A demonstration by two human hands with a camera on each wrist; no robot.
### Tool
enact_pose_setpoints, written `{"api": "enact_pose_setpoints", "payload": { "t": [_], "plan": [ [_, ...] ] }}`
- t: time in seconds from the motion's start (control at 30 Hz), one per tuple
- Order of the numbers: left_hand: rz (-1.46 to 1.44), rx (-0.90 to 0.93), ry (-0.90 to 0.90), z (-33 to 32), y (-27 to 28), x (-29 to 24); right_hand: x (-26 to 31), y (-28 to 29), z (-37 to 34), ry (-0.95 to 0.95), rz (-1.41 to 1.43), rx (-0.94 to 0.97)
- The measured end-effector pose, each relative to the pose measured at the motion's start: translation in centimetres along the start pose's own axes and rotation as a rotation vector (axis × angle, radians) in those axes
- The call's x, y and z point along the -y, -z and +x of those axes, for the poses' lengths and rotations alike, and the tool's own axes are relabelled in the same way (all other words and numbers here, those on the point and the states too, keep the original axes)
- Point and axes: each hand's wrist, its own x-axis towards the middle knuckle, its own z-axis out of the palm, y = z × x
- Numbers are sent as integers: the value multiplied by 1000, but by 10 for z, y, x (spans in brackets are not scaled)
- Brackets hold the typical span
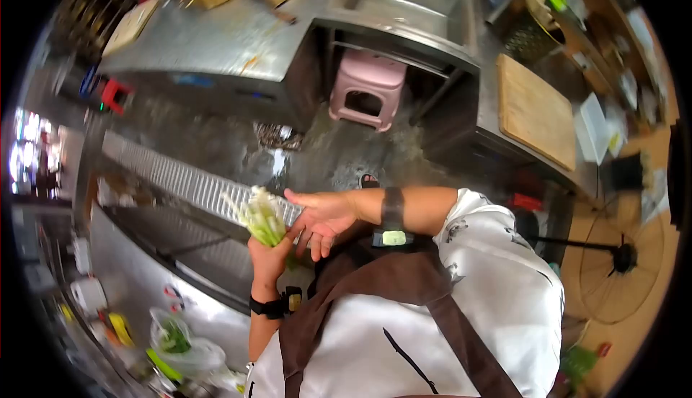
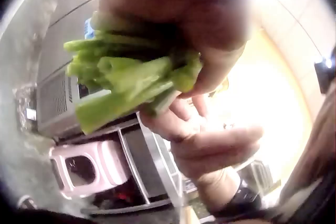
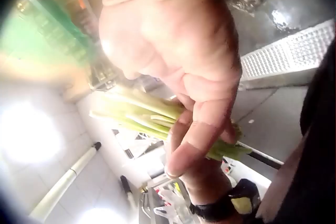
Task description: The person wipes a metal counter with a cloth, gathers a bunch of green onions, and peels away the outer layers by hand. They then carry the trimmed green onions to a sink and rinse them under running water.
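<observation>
A bunch of spring onions, pale at one end and green at the other, is gripped in my left hand. In the left wrist view the green cut ends of the spring onions stick out from the fist. My right hand is right beside it, palm turned up, its fingers loosely extended and close to the left hand. From the right wrist, the right hand overlaps the stalks, and part of the left hand is hidden behind its fingers.
A metal counter lies at the left with a plastic bag of greens. Ahead are a pink stool, a steel sink and a wet floor. To the right are a wooden board and a fan.
</observation>
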Motion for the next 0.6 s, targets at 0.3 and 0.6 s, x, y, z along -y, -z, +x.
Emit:
{"api": "enact_pose_setpoints", "payload": {
  "t": [0.3,0.6],
  "plan": [
    [-511,283,155,120,-126,-51,67,77,-190,381,-151,-360],
    [-712,500,342,196,-208,-95,81,118,-384,971,86,-814]
  ]
}}
